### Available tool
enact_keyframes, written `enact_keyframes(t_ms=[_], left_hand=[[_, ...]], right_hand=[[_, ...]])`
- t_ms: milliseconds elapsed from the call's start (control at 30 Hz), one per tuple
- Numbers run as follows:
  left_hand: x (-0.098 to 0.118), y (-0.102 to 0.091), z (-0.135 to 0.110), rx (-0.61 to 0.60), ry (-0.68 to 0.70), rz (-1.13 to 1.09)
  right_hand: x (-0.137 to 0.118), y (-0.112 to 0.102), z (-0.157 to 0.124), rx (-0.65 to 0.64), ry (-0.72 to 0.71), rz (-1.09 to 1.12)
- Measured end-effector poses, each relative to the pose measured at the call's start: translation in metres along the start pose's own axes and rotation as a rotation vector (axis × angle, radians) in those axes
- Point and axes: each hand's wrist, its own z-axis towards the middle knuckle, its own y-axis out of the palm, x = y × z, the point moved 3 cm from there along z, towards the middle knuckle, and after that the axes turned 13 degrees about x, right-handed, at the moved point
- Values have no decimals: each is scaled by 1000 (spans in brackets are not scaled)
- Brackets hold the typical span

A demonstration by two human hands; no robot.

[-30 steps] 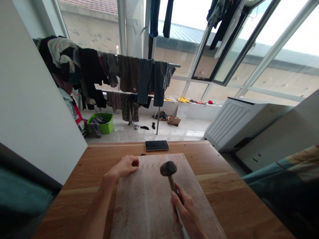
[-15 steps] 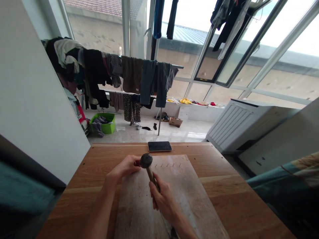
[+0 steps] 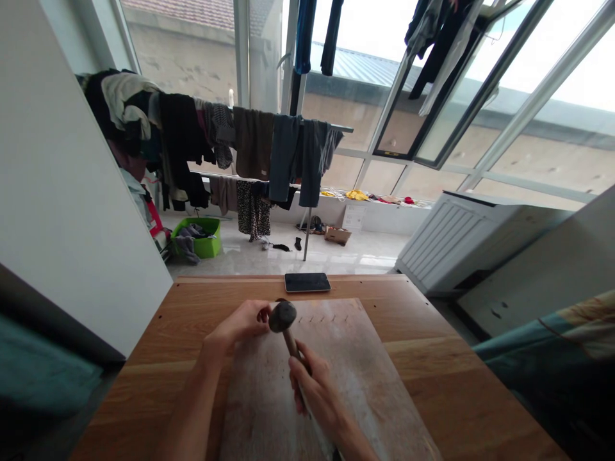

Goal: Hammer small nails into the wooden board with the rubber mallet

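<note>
My right hand (image 3: 314,381) is wrapped round the handle of a hammer (image 3: 282,316) with a dark, rounded head. The hammer head is raised over the far left part of a worn wooden board (image 3: 336,378). Beside it, my left hand (image 3: 247,320) rests at the board's far left edge, its fingers curled in a pinch. The hammer head partly covers those fingertips, so what they hold cannot be made out. Several thin nails (image 3: 323,318) stand in a row along the far end of the board, right of the hammer.
Under the board is a wooden table (image 3: 423,365), with a phone (image 3: 307,282) at its far edge. Beyond stand a drying rack hung with clothes (image 3: 254,144), a green basket (image 3: 207,238) and a white ribbed unit (image 3: 442,237). A white panel (image 3: 72,179) rises at left.
The hammer head has come slightly lower and nearer, now overlapping the left fingertips' right side. My left hand stays at almost the same spot on the board.
</note>
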Motion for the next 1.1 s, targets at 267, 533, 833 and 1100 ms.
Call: enact_keyframes(t_ms=[267, 533, 833, 1100], left_hand=[[-2, -4, 0, -48, -119, -51], [10, -23, -10, -8, -126, 104], [-14, -23, -122, 351, -21, 419], [18, 56, -154, 459, 6, 658]], right_hand=[[25, -59, -44, 395, 201, 430], [49, -71, -53, 359, 211, 125], [48, -139, -62, 438, -691, -722], [77, -204, -58, 531, -905, -1246]])
